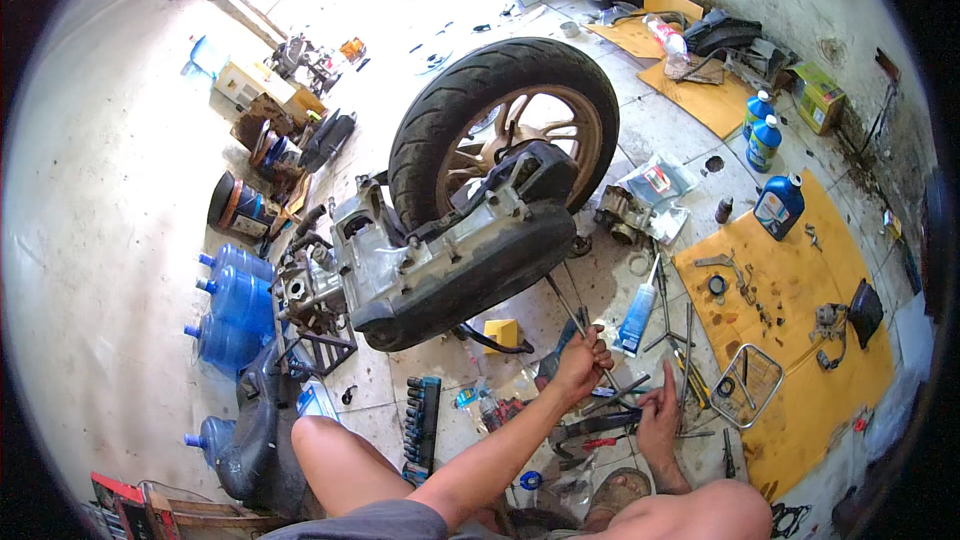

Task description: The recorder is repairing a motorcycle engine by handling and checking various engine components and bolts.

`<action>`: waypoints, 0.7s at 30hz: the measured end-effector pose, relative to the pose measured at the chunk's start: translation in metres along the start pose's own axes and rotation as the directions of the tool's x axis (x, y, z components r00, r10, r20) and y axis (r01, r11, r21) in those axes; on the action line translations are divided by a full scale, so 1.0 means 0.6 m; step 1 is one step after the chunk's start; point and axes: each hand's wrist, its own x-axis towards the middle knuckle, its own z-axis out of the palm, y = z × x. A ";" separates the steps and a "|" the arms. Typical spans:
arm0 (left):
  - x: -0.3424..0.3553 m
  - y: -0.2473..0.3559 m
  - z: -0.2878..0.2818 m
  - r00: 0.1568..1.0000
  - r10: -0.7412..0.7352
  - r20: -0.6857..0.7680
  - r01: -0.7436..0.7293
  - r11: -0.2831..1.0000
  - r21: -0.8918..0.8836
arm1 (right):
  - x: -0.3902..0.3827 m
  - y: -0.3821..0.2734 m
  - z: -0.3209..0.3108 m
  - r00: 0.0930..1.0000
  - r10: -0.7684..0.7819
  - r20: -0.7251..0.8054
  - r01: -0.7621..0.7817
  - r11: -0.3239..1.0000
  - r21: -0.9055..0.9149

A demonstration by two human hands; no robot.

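My left hand (580, 370) is closed on a long metal rod tool (568, 308) that slants up under the scooter engine and transmission case (450, 260). The rear wheel (415, 120), with its bronze-coloured rim, stands behind that case. Lower right of my left hand, my right hand (660, 405) is low over the floor among scattered tools, index finger stretched out and nothing visible in its grasp. A blue tube with a nozzle (635, 320) and a T-handle wrench (688, 320) lie above it. A socket rail (420, 430) lies left of my forearm.
An oil-stained cardboard sheet (790, 420) holding small parts is at right, with blue bottles (780, 202) and a throttle body (620, 215) nearby. Blue water jugs (230, 310), a black seat (250, 450) and containers (240, 210) line the left; more cardboard (685, 95) lies behind.
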 end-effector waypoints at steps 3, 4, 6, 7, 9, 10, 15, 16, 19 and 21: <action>0.002 0.002 -0.005 1.000 0.013 0.027 -0.013 1.000 -0.001 | 0.003 -0.009 0.002 0.938 -0.068 0.339 0.082 0.996 -0.029; 0.003 0.002 -0.006 1.000 0.014 0.007 -0.014 1.000 0.000 | 0.001 -0.010 0.004 0.963 -0.124 0.238 0.104 0.990 0.096; 0.005 0.000 -0.007 0.999 0.013 -0.029 -0.013 1.000 0.005 | -0.002 -0.010 0.008 0.982 -0.122 0.141 0.076 0.952 0.296; 0.007 -0.001 -0.008 0.999 0.016 -0.033 -0.015 1.000 0.008 | 0.004 -0.007 0.010 0.979 -0.168 -0.113 0.186 0.966 0.178; 0.010 -0.002 -0.009 0.999 0.024 -0.032 -0.025 1.000 -0.009 | 0.003 -0.002 0.018 0.994 -0.017 0.112 0.006 0.995 0.101; 0.011 -0.002 -0.010 1.000 0.025 -0.016 -0.025 1.000 -0.005 | 0.006 0.001 0.019 0.968 0.136 0.210 -0.142 0.990 0.013; 0.017 0.004 -0.014 0.996 0.015 -0.083 -0.011 0.999 0.041 | -0.003 0.007 0.022 0.969 -0.170 0.179 0.156 0.984 0.092; 0.018 0.005 -0.016 1.000 0.023 -0.008 -0.023 0.999 0.028 | -0.009 0.007 0.023 0.912 -0.078 0.403 0.088 0.996 -0.005; 0.024 0.009 -0.019 0.999 0.033 -0.024 -0.033 0.999 0.023 | -0.029 -0.001 0.027 0.579 -0.041 0.814 0.075 0.997 -0.003; 0.024 0.009 -0.021 0.999 0.045 -0.022 -0.044 0.999 0.029 | -0.032 -0.009 0.027 0.836 -0.089 0.541 -0.054 0.968 0.244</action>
